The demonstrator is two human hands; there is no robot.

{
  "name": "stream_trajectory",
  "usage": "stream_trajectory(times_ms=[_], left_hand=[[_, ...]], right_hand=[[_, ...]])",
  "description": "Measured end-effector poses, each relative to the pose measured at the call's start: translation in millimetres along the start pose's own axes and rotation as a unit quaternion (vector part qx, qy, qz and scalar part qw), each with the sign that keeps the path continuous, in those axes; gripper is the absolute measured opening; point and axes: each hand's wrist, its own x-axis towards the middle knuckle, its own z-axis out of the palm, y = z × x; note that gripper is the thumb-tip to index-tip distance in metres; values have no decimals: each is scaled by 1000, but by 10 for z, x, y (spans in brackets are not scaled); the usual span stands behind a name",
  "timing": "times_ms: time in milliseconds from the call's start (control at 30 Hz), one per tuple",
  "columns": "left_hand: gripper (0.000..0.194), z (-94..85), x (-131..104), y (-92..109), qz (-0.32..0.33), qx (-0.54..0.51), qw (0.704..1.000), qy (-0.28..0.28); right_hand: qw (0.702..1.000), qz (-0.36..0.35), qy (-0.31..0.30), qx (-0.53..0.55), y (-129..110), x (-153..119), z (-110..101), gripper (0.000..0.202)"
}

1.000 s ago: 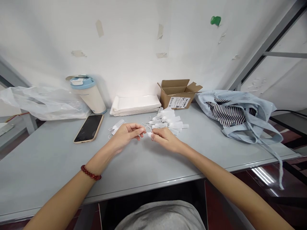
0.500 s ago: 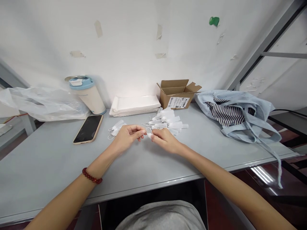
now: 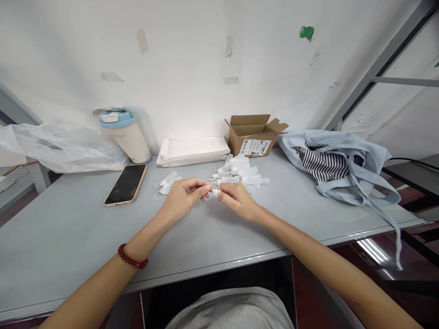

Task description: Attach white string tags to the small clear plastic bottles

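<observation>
My left hand [image 3: 187, 196] is closed in a pinch at the middle of the grey table [image 3: 212, 237], on what looks like the thin white string of a small white piece. My right hand [image 3: 238, 198] pinches that small white piece [image 3: 216, 192] between thumb and finger, its tip almost touching my left fingertips. Behind my right hand lies a pile of white translucent tags with strings [image 3: 244, 168]. A smaller group of such tags [image 3: 168, 182] lies just left of and behind my left hand.
A phone [image 3: 126, 184], a tumbler [image 3: 128, 137] and a plastic bag [image 3: 75, 148] are at the left. Behind the hands stand stacked white sheets [image 3: 194, 150] and an open cardboard box [image 3: 252, 137]. A light blue cloth bag [image 3: 366, 169] lies at the right.
Both hands have shifted very slightly to the right, and their fingertips are a little closer together. The white loop between them shows less clearly.
</observation>
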Motion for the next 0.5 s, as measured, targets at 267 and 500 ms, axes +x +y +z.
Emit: stream_trajectory(times_ms=[267,500], left_hand=[[27,-38,2,-2,-17,-42,999,-2],[23,-31,2,29,-24,31,999,2]], right_hand=[[1000,-2,10,27,-12,30,-37,31],[1000,-7,17,4,-10,28,-10,30]])
